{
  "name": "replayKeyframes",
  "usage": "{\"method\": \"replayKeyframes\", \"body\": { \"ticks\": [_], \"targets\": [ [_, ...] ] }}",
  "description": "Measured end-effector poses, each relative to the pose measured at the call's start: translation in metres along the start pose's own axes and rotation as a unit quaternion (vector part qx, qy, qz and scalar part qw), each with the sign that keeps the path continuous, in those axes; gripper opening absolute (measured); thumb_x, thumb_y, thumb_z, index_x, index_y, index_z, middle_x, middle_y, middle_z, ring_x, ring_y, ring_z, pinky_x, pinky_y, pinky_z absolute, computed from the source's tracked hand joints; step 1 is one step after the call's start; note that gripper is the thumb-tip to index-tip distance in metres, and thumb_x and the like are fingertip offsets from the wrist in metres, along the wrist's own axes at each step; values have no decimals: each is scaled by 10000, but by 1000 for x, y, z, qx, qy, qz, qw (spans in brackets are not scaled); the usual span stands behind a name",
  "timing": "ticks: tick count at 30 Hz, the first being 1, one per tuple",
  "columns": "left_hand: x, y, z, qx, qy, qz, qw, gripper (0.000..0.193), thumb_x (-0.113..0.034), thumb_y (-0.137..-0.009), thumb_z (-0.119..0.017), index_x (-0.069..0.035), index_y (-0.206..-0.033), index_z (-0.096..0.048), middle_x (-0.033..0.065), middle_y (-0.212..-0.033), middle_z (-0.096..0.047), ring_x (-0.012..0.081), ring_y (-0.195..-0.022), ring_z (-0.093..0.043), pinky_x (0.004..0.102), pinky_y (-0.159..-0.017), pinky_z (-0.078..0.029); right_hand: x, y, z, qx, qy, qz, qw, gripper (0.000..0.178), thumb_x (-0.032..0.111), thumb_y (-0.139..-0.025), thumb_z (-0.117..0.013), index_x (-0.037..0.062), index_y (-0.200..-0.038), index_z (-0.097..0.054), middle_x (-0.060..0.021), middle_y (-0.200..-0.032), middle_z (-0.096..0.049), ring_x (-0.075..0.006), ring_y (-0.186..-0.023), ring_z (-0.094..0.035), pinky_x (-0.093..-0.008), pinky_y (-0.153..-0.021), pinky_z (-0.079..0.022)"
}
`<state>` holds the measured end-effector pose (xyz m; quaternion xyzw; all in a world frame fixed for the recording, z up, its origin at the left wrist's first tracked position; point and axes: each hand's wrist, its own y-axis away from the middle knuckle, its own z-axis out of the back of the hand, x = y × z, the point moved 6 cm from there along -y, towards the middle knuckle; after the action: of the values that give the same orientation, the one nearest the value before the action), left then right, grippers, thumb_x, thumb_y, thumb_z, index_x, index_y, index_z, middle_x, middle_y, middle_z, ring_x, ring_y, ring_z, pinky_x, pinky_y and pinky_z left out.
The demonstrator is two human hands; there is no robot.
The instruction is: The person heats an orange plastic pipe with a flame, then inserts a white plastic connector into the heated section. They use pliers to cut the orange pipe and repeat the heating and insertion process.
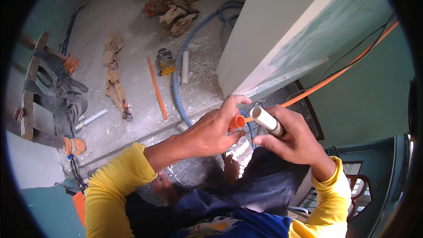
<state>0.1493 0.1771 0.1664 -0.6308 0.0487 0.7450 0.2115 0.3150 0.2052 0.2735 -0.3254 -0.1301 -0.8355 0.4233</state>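
My left hand (213,128) is closed around an orange plastic pipe end (238,121), its round mouth showing between thumb and fingers. Just to the right, my right hand (293,134) grips a short white plastic pipe (264,118) with its open end tilted up toward the left. The two pipe ends are close together but apart. A long orange conduit (324,83) comes down from the upper right and passes behind my right hand. Whether it joins the piece in my left hand is hidden.
A blue hose (177,83) curves over the dusty floor beside a white pipe piece (185,67), a small can (165,59) and an orange strip (157,89). Torn brown paper (172,4) lies farther off. A wall edge (264,31) stands ahead; a wooden frame with straps (35,86) is at left.
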Motion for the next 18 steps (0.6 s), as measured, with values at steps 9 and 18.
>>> {"method": "replayKeyframes", "body": {
  "ticks": [9,18],
  "targets": [
    [-19,-40,-40,-178,-40,-190,965,802,-76,-841,-889,-66,-1509,-445,215,-1375,-545,426,-1262,-605,516,-1089,-488,-11,13,15,-93,63,-4,994,376,11,-830,-816,21,-1194,-719,-152,-1011,-740,-364,-883,-748,-400,-788,-591],
    [2,-42,-117,-67,855,181,481,587,-590,-1166,-397,-67,-1382,-556,80,-1186,-669,221,-1143,-633,384,-1142,-437,26,32,20,-259,201,-124,937,237,13,-858,-856,23,-1039,-704,-82,-870,-684,-184,-757,-661,-333,-684,-508]
  ]
}}
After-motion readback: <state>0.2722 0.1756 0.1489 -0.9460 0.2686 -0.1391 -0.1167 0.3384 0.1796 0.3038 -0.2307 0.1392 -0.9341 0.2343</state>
